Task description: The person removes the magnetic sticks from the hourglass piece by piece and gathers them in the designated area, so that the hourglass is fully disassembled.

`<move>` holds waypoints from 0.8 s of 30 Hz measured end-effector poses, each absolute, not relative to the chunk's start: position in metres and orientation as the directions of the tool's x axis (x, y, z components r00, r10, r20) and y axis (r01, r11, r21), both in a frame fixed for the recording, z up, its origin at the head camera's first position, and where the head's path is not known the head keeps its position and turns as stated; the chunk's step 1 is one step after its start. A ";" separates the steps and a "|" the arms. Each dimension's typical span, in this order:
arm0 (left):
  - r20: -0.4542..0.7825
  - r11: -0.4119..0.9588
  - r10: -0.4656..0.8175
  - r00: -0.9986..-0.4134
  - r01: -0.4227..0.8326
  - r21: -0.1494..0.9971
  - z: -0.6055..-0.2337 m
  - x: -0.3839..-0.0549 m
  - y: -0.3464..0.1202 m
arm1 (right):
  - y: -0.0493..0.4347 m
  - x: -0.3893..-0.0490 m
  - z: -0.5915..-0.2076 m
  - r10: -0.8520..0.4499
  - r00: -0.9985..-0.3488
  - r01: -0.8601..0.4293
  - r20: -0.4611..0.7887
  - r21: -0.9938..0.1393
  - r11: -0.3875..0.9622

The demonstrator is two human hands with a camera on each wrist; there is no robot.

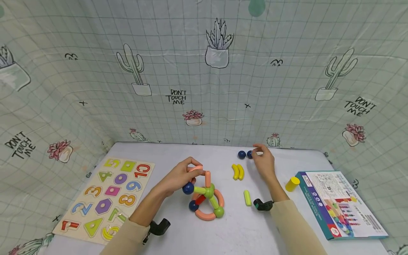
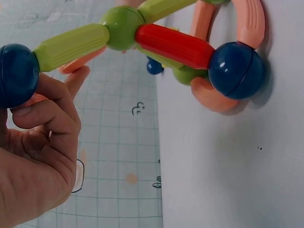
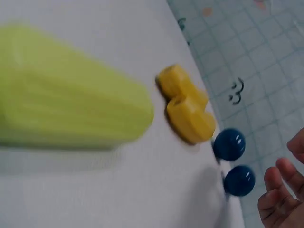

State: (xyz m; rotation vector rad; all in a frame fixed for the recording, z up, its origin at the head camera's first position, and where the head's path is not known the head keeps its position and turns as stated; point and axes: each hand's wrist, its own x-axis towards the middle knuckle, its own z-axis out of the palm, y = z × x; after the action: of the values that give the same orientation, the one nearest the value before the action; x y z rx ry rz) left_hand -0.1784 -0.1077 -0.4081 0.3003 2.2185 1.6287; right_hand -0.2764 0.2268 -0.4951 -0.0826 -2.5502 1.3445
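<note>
Ball-and-stick build (image 1: 209,192) sits on white table (image 1: 229,237), left hand (image 1: 178,177) pinching curved peach stick (image 1: 196,168) at its top. Right hand (image 1: 265,164), fingers parted, overlaps one navy ball (image 1: 249,154) in head view; right wrist view shows gap between them. Red stick (image 2: 175,46): foreshortened from head, full length in left wrist view.
</note>
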 end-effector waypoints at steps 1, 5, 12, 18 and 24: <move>-0.170 0.308 0.383 -0.908 -0.048 0.950 -0.408 -0.178 -0.108 | 0.220 -0.272 -0.489 0.140 -0.966 -0.105 0.219 -0.822 0.559; -0.165 0.303 0.382 -0.909 -0.045 0.952 -0.408 -0.178 -0.109 | 0.188 -0.249 -0.464 -0.143 -0.961 -0.275 0.235 -0.851 0.448; -0.115 0.286 0.398 -0.910 0.004 0.958 -0.409 -0.178 -0.109 | 0.144 -0.211 -0.440 -0.570 -0.810 -0.338 0.136 -0.903 0.265; -0.113 0.318 0.403 -0.908 0.023 0.948 -0.407 -0.177 -0.109 | 0.131 -0.201 -0.436 -0.607 -0.780 -0.413 0.150 -0.853 0.319; -0.103 0.303 0.396 -0.912 0.024 0.953 -0.404 -0.180 -0.109 | 0.123 -0.202 -0.432 -0.580 -0.772 -0.520 0.260 -0.783 0.341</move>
State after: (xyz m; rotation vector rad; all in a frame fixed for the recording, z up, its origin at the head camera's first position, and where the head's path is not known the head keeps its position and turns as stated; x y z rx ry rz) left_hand -0.1796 -0.1091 -0.4039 0.3794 2.2572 1.6415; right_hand -0.2019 0.1226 -0.4319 1.0783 -2.6247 1.4921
